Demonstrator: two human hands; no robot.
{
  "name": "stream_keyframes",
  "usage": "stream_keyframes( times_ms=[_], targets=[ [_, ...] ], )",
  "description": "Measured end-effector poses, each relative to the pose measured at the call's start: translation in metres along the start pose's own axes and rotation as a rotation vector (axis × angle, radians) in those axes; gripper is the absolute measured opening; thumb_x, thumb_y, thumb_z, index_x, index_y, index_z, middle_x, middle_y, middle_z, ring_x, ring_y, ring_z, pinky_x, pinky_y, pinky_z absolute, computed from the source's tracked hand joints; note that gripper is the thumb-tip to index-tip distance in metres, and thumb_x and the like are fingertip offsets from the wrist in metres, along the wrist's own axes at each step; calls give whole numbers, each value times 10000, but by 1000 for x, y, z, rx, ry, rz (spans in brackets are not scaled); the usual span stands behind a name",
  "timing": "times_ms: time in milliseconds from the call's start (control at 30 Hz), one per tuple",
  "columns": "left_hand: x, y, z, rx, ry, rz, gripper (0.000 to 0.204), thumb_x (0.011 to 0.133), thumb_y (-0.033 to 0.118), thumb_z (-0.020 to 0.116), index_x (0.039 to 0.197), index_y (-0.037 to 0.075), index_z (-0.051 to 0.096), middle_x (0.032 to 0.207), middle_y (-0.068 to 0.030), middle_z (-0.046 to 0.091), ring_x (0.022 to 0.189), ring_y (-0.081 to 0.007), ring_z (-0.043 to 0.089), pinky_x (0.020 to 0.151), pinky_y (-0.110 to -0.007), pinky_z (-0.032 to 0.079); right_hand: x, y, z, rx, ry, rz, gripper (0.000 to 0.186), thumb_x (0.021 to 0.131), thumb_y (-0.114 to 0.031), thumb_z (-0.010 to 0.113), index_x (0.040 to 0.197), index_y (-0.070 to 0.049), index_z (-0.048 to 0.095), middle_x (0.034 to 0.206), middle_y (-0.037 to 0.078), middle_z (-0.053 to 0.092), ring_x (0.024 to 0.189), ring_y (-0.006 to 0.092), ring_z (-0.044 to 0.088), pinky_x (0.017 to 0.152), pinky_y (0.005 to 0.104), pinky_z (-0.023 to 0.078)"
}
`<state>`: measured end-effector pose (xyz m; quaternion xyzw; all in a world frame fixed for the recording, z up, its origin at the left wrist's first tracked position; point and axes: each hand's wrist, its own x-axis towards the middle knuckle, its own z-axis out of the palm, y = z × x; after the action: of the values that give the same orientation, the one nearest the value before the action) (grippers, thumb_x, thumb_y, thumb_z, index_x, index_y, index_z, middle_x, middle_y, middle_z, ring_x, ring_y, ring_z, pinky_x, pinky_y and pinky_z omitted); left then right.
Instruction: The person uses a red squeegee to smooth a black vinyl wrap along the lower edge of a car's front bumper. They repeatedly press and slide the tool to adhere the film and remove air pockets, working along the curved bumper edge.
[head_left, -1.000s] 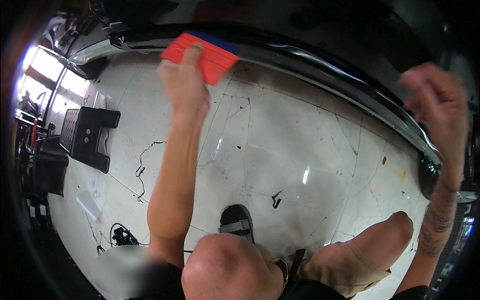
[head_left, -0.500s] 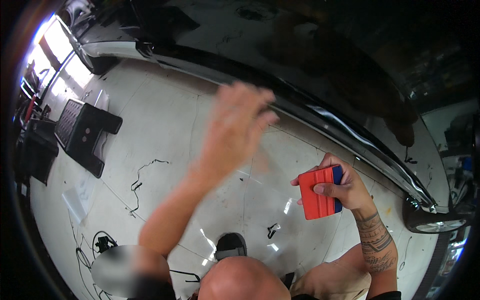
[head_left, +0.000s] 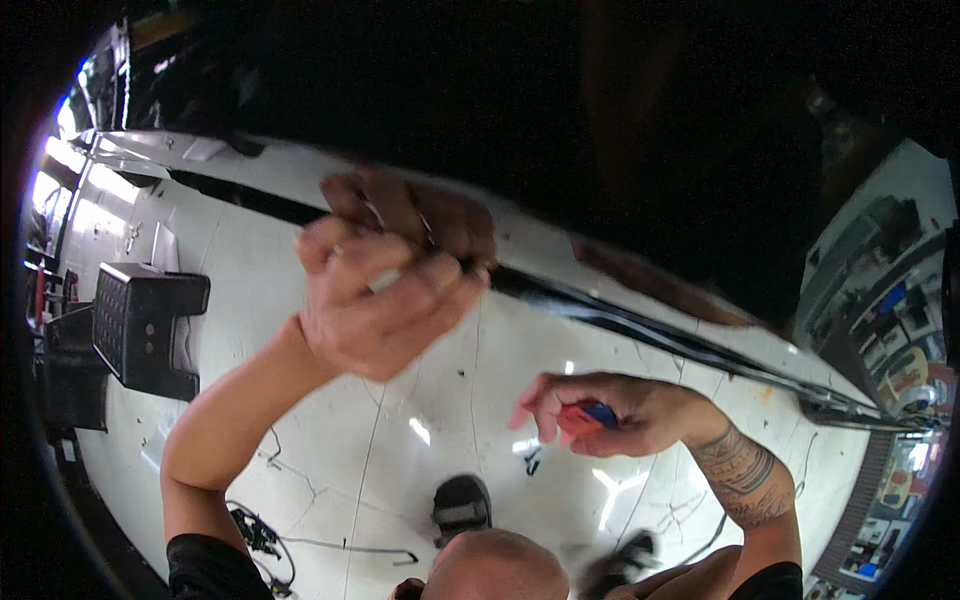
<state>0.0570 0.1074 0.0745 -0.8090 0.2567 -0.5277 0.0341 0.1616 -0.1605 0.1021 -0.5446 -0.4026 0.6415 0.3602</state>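
Note:
My left hand point(head_left: 375, 305) is raised against the lower edge of a glossy black car panel point(head_left: 560, 130), its fingers curled in and the tips at the panel. Whatever lies between those fingertips is hidden. Just above it, the panel mirrors the hand. Lower and to the right, my right hand point(head_left: 655, 405) is closed around a red squeegee point(head_left: 578, 420) with a dark blue edge. Most of the squeegee is covered by the palm and fingers, and it stays apart from the car.
Along the car's bottom runs a dark sill point(head_left: 640, 330). A black step stool point(head_left: 150, 320) stands on the pale tiled floor point(head_left: 400, 480) at left. Black cords point(head_left: 340, 545) lie near my left elbow. A black sandal point(head_left: 462, 508) shows at the bottom.
My left hand has gone left and up to the panel, its spread fingers now curled. My right hand has shifted left and turned, hiding more of the squeegee. The car fills more of the view.

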Motion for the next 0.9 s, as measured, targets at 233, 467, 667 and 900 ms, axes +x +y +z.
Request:
stream_keyframes(
  times_ms=[233, 467, 667, 900],
  targets=[
    [4, 34, 0, 109, -89, -225, 170, 715, 114, 705, 881, 83, 726, 966, -10, 674, 973, -205, 572, 864, -397, 381, 5, 2, 29, -122, 405, -187, 39, 925, -42, 586, 944, -68, 609, 1213, 102, 621, 972, 146, 581, 886, 309, 477],
    [10, 33, -1, 133, -266, -337, 148, 774, 13, 635, 912, 67, 641, 918, -77, 645, 913, -288, 623, 808, -396, 499, 52, 27, 24, 298, 719, -174, 263, 900, -97, 544, 1129, -41, 660, 1059, 101, 687, 901, 166, 659, 769, 332, 550],
    [23, 8, -38, 9, -572, -338, 130, 870, -39, 617, 975, 15, 564, 931, -139, 598, 908, -354, 611, 803, -419, 500, 81, 39, 72, 1118, 485, -335, 515, 891, -367, 583, 1237, 13, 599, 971, 125, 661, 885, 243, 661, 727, 427, 547],
    [46, 14, -26, -137, -614, -174, 95, 934, 17, 618, 994, 5, 545, 958, -155, 612, 869, -368, 604, 773, -420, 494, 129, 125, 78, 1222, 544, -604, 385, 933, -326, 686, 1185, -42, 626, 881, 69, 628, 761, 212, 609, 679, 380, 514]
  ],
)
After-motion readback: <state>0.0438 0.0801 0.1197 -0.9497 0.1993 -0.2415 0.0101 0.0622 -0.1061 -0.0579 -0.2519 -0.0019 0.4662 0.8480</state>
